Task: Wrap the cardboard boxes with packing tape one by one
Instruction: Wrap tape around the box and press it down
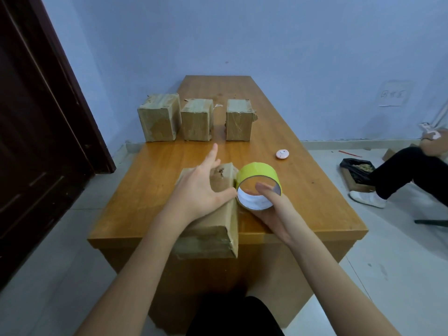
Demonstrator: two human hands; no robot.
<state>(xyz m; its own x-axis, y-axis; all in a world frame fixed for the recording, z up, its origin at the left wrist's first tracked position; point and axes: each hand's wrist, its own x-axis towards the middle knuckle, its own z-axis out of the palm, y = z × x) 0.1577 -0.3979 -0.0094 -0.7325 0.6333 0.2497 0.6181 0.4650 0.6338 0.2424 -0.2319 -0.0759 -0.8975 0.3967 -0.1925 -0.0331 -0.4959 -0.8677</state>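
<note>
A cardboard box (214,232) lies at the near edge of the wooden table (150,180). My left hand (201,187) rests flat on its top, fingers spread, thumb at the box's right edge. My right hand (271,209) holds a roll of yellow packing tape (258,184) against the box's right side, with the thumb through the roll's core. A short strip of tape runs from the roll onto the box edge. Three more cardboard boxes stand in a row farther back: left (160,117), middle (196,120), right (238,120).
A small round pink object (282,154) lies on the table to the right. A dark door (36,122) stands at the left. A seated person's leg and white shoe (368,198) are at the right, near a bin with a black bag (356,169).
</note>
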